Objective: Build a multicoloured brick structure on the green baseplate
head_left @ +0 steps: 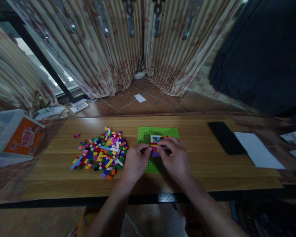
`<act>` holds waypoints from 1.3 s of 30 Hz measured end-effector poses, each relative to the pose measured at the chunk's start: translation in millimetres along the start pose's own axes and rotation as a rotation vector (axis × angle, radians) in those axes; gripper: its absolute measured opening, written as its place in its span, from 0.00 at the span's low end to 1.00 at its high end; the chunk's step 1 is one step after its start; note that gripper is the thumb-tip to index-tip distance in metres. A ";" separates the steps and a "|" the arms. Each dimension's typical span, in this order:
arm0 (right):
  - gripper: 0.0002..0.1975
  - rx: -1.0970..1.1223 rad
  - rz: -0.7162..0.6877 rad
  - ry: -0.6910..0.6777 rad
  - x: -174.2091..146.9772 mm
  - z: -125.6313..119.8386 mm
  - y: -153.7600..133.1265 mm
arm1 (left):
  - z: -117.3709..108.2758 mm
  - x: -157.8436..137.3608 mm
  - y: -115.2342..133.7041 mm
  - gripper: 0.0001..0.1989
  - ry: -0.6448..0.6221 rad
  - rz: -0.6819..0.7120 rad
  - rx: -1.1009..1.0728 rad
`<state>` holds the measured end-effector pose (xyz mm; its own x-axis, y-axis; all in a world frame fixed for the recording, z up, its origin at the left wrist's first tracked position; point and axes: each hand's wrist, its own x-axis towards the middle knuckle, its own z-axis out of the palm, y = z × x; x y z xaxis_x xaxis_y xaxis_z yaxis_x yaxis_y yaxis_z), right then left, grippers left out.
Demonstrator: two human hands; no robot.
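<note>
A green studded baseplate (143,133) lies on the wooden table, with a block of coloured toy bricks (156,138) built up on its middle: white at the far rim, red, yellow and purple nearer me. My left hand (136,161) is at the block's left side, thumb and forefinger pinched together; whatever lies between them is too small to make out. From the right, my right hand (175,156) bends over the block, its thumb and fingers closed at the bricks and hiding part of them. A pile of loose toy bricks (102,153) lies left of my left hand.
On the table's right are a black flat object (226,138) and a white sheet of paper (259,149). A clear plastic bin (5,115) with an orange label stands at the left. Curtains (108,49) hang behind the table, and a dark cover (261,59) rises at the right.
</note>
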<state>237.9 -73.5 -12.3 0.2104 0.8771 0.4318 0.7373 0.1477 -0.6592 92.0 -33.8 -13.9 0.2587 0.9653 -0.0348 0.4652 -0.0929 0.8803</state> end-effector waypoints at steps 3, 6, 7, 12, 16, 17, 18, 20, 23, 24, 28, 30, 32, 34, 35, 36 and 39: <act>0.08 0.023 0.096 0.059 1.8 -4.2 6.1 | 0.8 -0.7 -0.3 0.10 0.007 0.003 -0.009; 0.12 -0.011 0.154 0.067 2.0 -2.4 13.3 | 1.4 -0.7 -0.6 0.10 0.018 0.008 -0.018; 0.14 -0.024 0.163 0.061 1.6 -0.1 15.1 | 1.5 -0.5 -0.5 0.10 0.023 0.004 -0.017; 0.22 -0.025 0.205 -0.001 -1.4 13.4 17.7 | 2.5 1.4 1.0 0.11 0.036 -0.026 -0.012; 0.22 0.002 0.211 0.008 -1.3 15.9 17.2 | 3.4 1.6 0.1 0.11 0.045 -0.036 -0.006; 0.22 0.008 0.214 0.004 -1.0 15.5 17.1 | 3.6 1.6 -0.4 0.11 0.046 -0.038 0.000; 0.22 0.015 0.220 -0.003 -0.7 15.0 17.0 | 3.7 1.5 -0.8 0.11 0.045 -0.040 0.006; 0.22 0.032 0.233 -0.019 -0.3 14.0 16.7 | 3.8 1.5 -1.1 0.12 0.042 -0.045 0.014; 0.23 0.051 0.251 -0.024 -0.1 14.1 15.9 | 4.0 1.2 -0.1 0.11 0.047 -0.044 0.019; 0.23 0.058 0.253 -0.020 -0.1 14.6 15.6 | 4.1 1.0 0.5 0.11 0.051 -0.043 0.023; 0.21 0.077 0.250 0.016 -0.5 17.7 15.2 | 5.2 -0.1 2.2 0.11 0.066 -0.048 0.022; 0.21 0.078 0.257 0.028 -0.5 19.2 15.1 | 6.1 -0.3 2.4 0.11 0.072 -0.054 0.011; 0.21 0.083 0.264 0.032 -0.2 20.3 15.1 | 6.9 -0.1 2.1 0.11 0.078 -0.056 0.010; 0.22 0.090 0.262 0.037 0.3 21.1 15.1 | 7.5 0.2 1.6 0.11 0.079 -0.053 0.014; 0.22 0.092 0.256 0.035 0.5 21.4 15.2 | 7.8 0.3 1.4 0.12 0.078 -0.052 0.017; 0.22 0.092 0.252 0.029 0.5 21.5 15.4 | 8.1 0.4 1.3 0.12 0.080 -0.052 0.020; 0.23 0.081 0.248 0.005 -0.4 21.6 16.9 | 8.4 -0.2 1.4 0.12 0.091 -0.050 0.037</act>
<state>236.4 -61.5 -36.9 0.3818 0.8888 0.2534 0.6087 -0.0355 -0.7926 99.7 -36.2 -16.6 0.1575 0.9870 -0.0334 0.5067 -0.0518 0.8606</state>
